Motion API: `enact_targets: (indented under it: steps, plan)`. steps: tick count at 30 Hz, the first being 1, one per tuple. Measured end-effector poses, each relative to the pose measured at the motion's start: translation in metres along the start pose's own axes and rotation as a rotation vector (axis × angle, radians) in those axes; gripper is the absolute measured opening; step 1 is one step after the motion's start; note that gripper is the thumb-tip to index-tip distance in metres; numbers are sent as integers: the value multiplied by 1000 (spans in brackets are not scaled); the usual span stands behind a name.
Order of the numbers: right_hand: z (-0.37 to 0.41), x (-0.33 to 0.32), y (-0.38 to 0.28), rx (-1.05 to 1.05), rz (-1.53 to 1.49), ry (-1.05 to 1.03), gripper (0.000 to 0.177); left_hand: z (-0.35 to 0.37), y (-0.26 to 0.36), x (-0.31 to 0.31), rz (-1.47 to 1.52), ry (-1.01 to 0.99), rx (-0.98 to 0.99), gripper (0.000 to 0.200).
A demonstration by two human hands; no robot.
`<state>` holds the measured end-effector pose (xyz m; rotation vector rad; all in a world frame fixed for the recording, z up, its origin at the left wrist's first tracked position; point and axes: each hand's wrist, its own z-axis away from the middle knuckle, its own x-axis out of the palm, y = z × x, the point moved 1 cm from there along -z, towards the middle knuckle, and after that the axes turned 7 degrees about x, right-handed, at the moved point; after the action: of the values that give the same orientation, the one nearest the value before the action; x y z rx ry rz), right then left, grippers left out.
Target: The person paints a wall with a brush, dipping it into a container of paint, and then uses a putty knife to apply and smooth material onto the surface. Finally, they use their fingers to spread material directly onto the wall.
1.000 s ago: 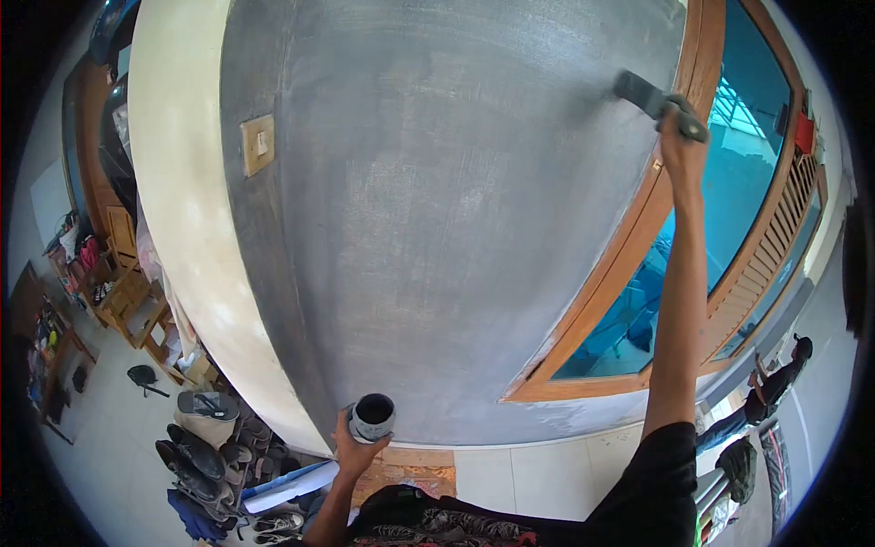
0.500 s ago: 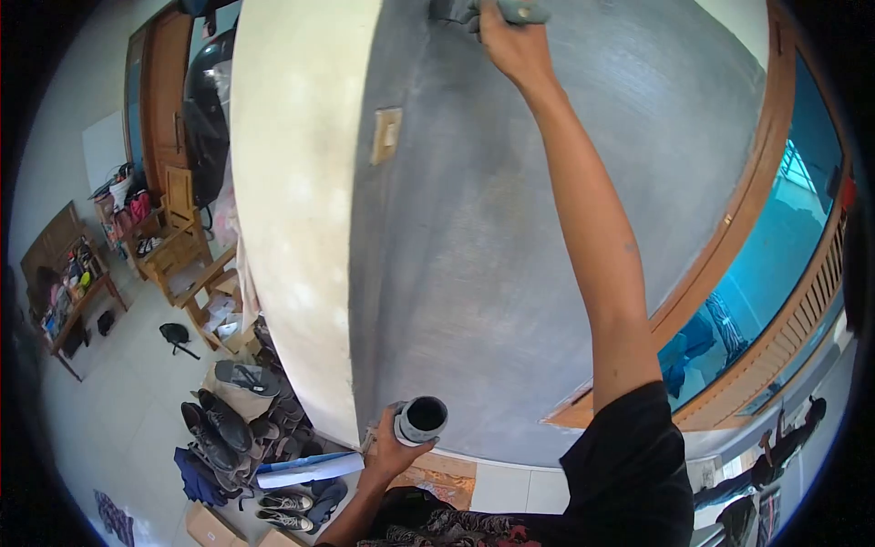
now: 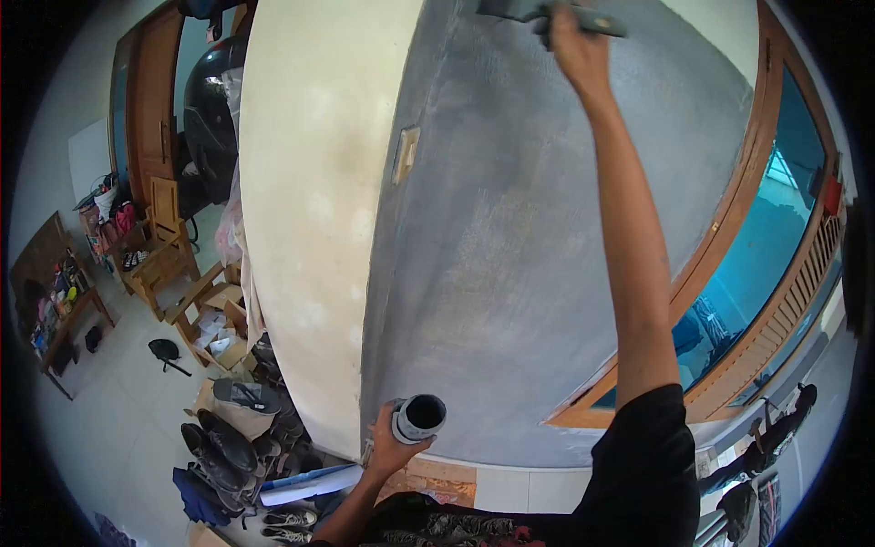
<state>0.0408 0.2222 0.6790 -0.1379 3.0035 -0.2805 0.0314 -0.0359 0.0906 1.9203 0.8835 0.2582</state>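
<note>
High on the grey-painted wall (image 3: 510, 182), my right hand (image 3: 581, 56) is closed round the handle of a wide paintbrush (image 3: 597, 22). Its dark bristle end points left against the wall; fine detail there is blurred. Low down, my left hand (image 3: 394, 447) grips a small paint-smeared can (image 3: 422, 419), held upright with its mouth facing me. The inside of the can looks dark. A light switch (image 3: 406, 155) sits between the two hands' heights, near the wall's left edge, with grey smears around its plate.
To the left, a cream wall (image 3: 310, 201) adjoins the grey one. Shoes (image 3: 223, 442), a white-and-blue box (image 3: 310, 485) and wooden chairs (image 3: 159, 260) stand on the floor. A wooden window frame (image 3: 729, 219) borders the right. A person (image 3: 775, 442) is at far right.
My right hand has moved right and slightly down with the paintbrush. The view has shifted a little, while my left hand still holds the can in nearly the same place.
</note>
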Motion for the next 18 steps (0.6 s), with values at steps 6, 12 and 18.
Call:
enact_targets:
  steps: [6,12,18]
  plan:
    - [-6,33,-4,-250,194,-107,24,2,-12,10,103,32,-28,84]
    - [-7,-108,40,-239,403,0,21,10,-12,20,187,-8,-43,86]
    - [10,-276,69,-57,734,93,21,13,-5,5,141,-51,-33,87]
